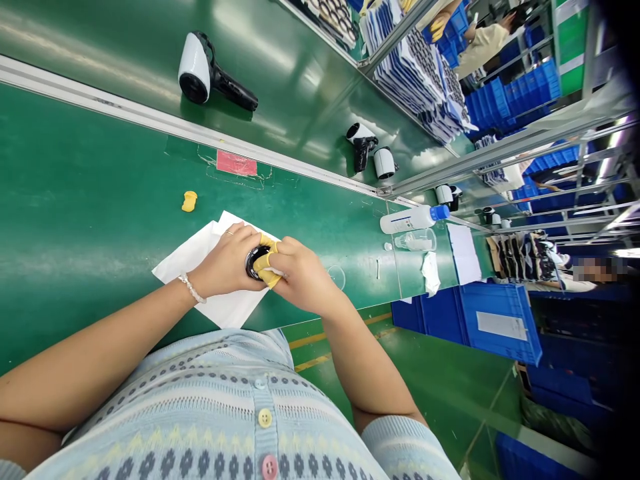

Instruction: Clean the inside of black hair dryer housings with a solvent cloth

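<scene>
The round black part (256, 261), with a bright rim, sits between your two hands above the right end of a white paper sheet (200, 270); your fingers hide much of it, so you cannot tell exactly which part it is; your left hand (225, 260) is closed around its left side, grasping it; your right hand (305, 275) grasps it from the other side, with yellow finger cots (265, 264) pressed against it, though they could be a folded yellow cloth; a pale beaded bracelet (191, 288) circles your left wrist, and a thin ring (229, 233) sits on one left finger; the sheet lies on a green conveyor belt (90, 200); a small yellow scrap (189, 201) lies on the belt, beyond and left of the sheet; a red label (237, 163) is stuck farther up; to your right lie a clear spray bottle with a blue cap (410, 219) and a clear plastic cup (415, 240); beyond the metal rail (170, 127), a white-and-black hair dryer (207, 73) lies on a second green belt; blue crates (480, 320) stand off the belt's far right end; a co-worker in a beige top (485, 43) stands at the upper right among metal racks.
</scene>
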### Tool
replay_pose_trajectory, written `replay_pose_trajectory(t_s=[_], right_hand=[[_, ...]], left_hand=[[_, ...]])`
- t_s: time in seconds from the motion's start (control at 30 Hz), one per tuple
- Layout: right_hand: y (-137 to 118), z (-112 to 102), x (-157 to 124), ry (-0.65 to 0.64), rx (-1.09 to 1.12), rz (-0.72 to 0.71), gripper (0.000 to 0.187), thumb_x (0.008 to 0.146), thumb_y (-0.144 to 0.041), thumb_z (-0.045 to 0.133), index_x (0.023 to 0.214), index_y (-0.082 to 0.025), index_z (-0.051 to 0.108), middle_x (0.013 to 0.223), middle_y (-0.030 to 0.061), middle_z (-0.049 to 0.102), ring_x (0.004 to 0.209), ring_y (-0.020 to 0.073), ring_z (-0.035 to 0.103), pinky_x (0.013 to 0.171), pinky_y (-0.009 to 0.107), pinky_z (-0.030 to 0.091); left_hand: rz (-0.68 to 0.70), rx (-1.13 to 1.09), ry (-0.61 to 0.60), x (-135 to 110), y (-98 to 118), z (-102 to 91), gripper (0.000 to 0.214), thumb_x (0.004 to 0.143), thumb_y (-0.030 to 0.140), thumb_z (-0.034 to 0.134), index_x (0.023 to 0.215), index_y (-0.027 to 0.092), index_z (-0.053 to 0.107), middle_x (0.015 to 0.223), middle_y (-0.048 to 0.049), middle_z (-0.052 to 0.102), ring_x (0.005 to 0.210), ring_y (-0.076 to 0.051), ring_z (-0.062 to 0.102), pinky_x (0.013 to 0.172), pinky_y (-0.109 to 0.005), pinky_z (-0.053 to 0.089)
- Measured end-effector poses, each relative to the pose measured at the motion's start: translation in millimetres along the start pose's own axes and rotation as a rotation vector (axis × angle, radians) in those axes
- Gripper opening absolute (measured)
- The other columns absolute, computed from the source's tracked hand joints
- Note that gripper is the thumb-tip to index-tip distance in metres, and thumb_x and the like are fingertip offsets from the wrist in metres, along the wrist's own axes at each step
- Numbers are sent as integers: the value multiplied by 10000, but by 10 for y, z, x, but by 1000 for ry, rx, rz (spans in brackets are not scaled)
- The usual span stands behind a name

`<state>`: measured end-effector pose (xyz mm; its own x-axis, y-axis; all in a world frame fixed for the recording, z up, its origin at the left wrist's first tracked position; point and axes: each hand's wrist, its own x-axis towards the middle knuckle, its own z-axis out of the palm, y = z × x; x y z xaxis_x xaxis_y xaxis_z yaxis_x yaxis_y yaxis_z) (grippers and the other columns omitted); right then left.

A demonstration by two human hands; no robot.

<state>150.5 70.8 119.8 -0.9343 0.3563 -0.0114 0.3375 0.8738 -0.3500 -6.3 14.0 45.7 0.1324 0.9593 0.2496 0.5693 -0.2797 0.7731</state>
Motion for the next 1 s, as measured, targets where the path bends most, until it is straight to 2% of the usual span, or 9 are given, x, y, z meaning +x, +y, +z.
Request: replay_pose_trajectory(t_s=[0.2, 0.33, 0.43, 0.57, 0.63, 0.77, 0.9, 1.0], right_hand=[[-20, -6, -53, 162, 108, 160, 123, 892, -217, 496, 873, -183, 613, 750, 29, 539, 729, 164, 473, 675, 275, 407], [-56, 74, -58, 174, 136, 136, 113, 881, -223, 504, 893, -185, 611, 743, 25, 543, 715, 161, 474, 669, 274, 412], [-67, 178, -35, 223, 23, 122, 122, 875, -215, 477, 850, -180, 591, 726, 34, 528, 687, 168, 444, 635, 281, 384], [-85, 263, 7, 354, -225, 179, 144, 829, -159, 454, 700, -191, 508, 676, 35, 472, 630, 173, 384, 574, 291, 306], [-109, 278, 18, 401, -228, 181, 139, 824, -159, 447, 697, -195, 489, 664, 29, 460, 621, 172, 381, 564, 289, 302], [-146, 288, 13, 411, -210, 143, 119, 845, -194, 436, 744, -200, 499, 664, 25, 470, 629, 174, 395, 563, 283, 314], [-159, 291, 9, 475, -371, 212, 170, 833, -167, 441, 669, -212, 448, 644, 34, 466, 610, 181, 367, 554, 303, 285], [-188, 304, 12, 453, -327, 249, 122, 813, -160, 451, 701, -207, 459, 649, 35, 478, 618, 186, 388, 558, 300, 295]], left_hand=[[12, -7, 13, 13, 37, -6, 325, 659, 406, 659, 806, 213, 443, 817, -19, 522, 844, -233, 494, 821, -400, 394], [-7, -2, -4, 13, 35, -8, 314, 626, 362, 660, 774, 214, 426, 813, -23, 509, 858, -243, 480, 813, -399, 401], [-11, -8, -8, 6, 21, -6, 318, 610, 332, 664, 786, 213, 427, 820, -26, 501, 873, -250, 474, 815, -400, 402], [-11, 5, 5, -4, -2, 3, 329, 619, 345, 669, 812, 212, 438, 829, -29, 489, 881, -256, 471, 817, -405, 400], [-5, 12, 6, -7, -13, 11, 320, 626, 353, 665, 799, 212, 436, 816, -29, 483, 867, -255, 469, 812, -409, 402], [0, 18, 11, -4, -9, 14, 298, 644, 358, 647, 768, 214, 417, 810, -33, 479, 851, -249, 463, 803, -414, 411], [-21, 9, 12, 5, 21, -7, 315, 612, 340, 662, 772, 208, 425, 820, -37, 482, 861, -252, 458, 808, -419, 416], [-14, 2, 14, 5, 27, -10, 316, 610, 341, 666, 771, 204, 431, 814, -34, 479, 844, -242, 457, 810, -414, 420]])
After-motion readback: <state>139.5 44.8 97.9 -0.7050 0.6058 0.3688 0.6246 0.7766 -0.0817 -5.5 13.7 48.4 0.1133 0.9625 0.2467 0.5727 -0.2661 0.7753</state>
